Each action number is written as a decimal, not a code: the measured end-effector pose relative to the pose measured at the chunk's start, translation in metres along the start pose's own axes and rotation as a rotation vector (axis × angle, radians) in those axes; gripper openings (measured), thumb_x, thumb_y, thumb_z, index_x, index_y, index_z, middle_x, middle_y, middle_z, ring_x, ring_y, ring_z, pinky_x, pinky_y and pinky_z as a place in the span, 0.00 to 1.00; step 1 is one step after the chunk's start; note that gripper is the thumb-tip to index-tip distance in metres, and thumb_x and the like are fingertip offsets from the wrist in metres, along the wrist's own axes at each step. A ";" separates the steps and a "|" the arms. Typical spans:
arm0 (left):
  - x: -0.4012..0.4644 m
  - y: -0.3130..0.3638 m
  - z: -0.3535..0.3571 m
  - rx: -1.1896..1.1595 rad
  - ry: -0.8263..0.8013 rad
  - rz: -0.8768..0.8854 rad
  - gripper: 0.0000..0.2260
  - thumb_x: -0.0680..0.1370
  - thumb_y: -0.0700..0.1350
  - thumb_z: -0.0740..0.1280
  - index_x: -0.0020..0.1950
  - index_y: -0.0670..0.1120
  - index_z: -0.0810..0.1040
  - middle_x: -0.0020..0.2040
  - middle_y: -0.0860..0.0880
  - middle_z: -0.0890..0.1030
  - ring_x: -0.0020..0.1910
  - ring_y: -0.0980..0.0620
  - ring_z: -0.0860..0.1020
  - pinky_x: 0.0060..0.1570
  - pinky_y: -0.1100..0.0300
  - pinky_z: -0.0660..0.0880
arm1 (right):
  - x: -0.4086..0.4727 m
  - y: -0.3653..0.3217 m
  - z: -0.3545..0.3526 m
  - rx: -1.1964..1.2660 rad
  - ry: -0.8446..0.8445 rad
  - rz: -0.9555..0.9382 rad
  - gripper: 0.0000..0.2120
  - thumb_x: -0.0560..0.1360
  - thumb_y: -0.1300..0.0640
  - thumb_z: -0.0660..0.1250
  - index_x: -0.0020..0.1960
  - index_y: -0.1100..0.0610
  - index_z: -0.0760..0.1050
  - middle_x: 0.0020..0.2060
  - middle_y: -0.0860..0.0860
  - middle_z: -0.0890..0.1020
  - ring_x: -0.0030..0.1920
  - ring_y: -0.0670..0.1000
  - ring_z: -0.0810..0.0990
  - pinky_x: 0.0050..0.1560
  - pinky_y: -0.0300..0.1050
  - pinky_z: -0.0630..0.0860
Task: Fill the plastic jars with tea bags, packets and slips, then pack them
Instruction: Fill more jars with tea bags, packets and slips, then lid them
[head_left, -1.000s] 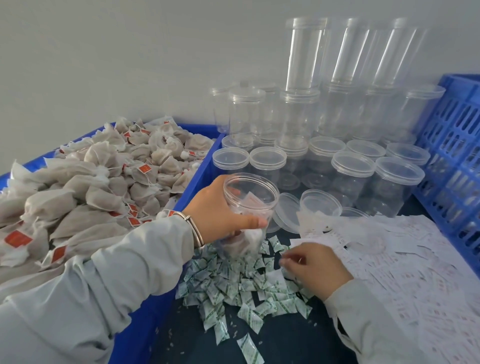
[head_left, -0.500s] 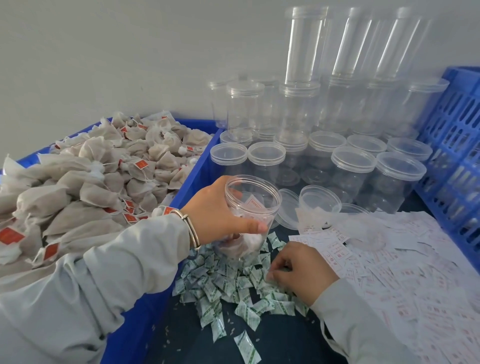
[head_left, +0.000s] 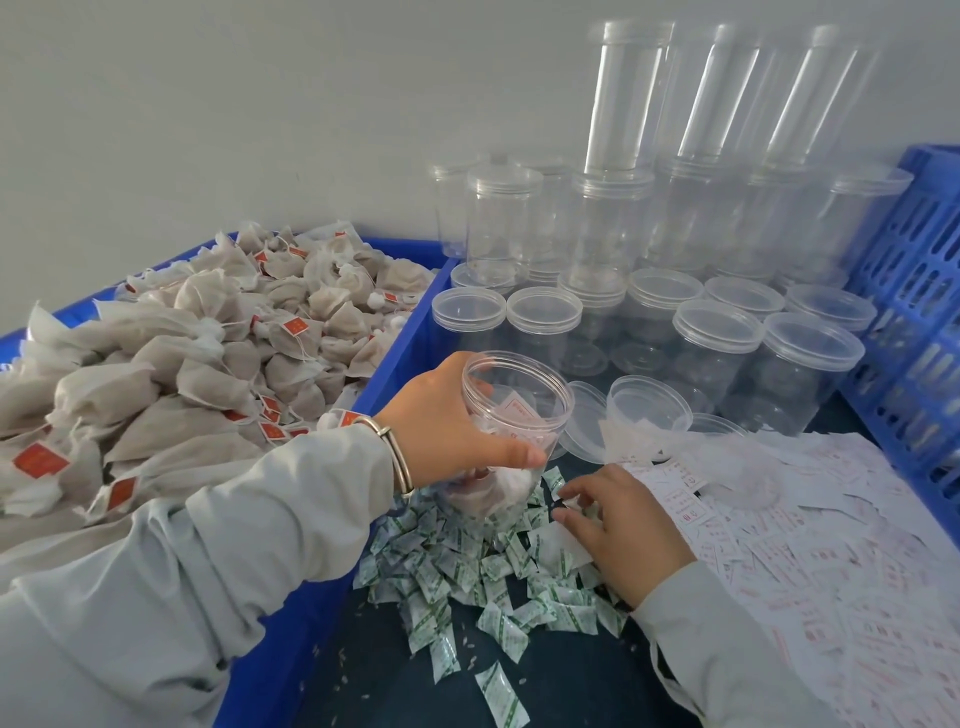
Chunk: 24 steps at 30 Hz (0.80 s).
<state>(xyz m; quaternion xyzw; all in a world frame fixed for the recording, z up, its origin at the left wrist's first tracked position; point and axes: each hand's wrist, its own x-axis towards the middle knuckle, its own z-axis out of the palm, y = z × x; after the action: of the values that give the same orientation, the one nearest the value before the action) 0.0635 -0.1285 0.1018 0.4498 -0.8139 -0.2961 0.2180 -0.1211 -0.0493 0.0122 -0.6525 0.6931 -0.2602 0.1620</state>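
My left hand (head_left: 447, 426) grips an open clear jar (head_left: 524, 395), tilted, with its base among the green-and-white packets (head_left: 467, 566) on the dark table. Tea bags lie in the jar's bottom and a red-printed slip leans inside near its mouth. My right hand (head_left: 623, 525) rests on the packet pile just right of the jar, fingertips pinching a small packet (head_left: 571, 501). Printed white slips (head_left: 779, 545) spread to the right. Tea bags (head_left: 208, 364) with red tags fill the blue bin (head_left: 410, 332) on the left.
Several capped empty jars (head_left: 717, 332) stand behind the work spot, with taller stacked jars (head_left: 628, 104) against the wall. A loose lid (head_left: 587, 426) and another open jar (head_left: 649, 410) sit just behind the held jar. A blue slotted crate (head_left: 914, 291) borders the right side.
My right hand has shifted over the packet pile and its fingers have closed on a packet. My left hand keeps the jar in about the same place.
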 end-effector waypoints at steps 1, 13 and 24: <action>0.000 0.000 0.000 -0.001 -0.001 -0.002 0.40 0.58 0.63 0.76 0.65 0.57 0.64 0.49 0.67 0.71 0.50 0.67 0.72 0.41 0.75 0.63 | 0.000 0.000 0.000 0.015 0.001 -0.009 0.09 0.74 0.48 0.69 0.52 0.50 0.78 0.43 0.41 0.69 0.47 0.44 0.70 0.44 0.32 0.63; -0.001 0.002 0.000 -0.026 -0.043 -0.008 0.49 0.50 0.70 0.70 0.68 0.55 0.64 0.51 0.65 0.72 0.54 0.62 0.73 0.44 0.74 0.64 | -0.002 -0.002 0.001 0.048 0.080 0.033 0.03 0.71 0.51 0.73 0.41 0.50 0.82 0.44 0.42 0.71 0.47 0.43 0.70 0.47 0.35 0.65; -0.006 0.009 0.004 0.015 -0.148 0.053 0.46 0.51 0.67 0.72 0.67 0.55 0.63 0.60 0.57 0.73 0.59 0.57 0.75 0.56 0.62 0.72 | -0.016 -0.042 -0.054 0.540 0.759 -0.129 0.03 0.70 0.47 0.66 0.43 0.44 0.78 0.38 0.39 0.80 0.38 0.35 0.78 0.40 0.23 0.71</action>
<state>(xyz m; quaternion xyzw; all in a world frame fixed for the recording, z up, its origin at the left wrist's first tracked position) 0.0591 -0.1183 0.1044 0.4067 -0.8414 -0.3167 0.1619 -0.1154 -0.0258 0.0786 -0.4877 0.5689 -0.6607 0.0446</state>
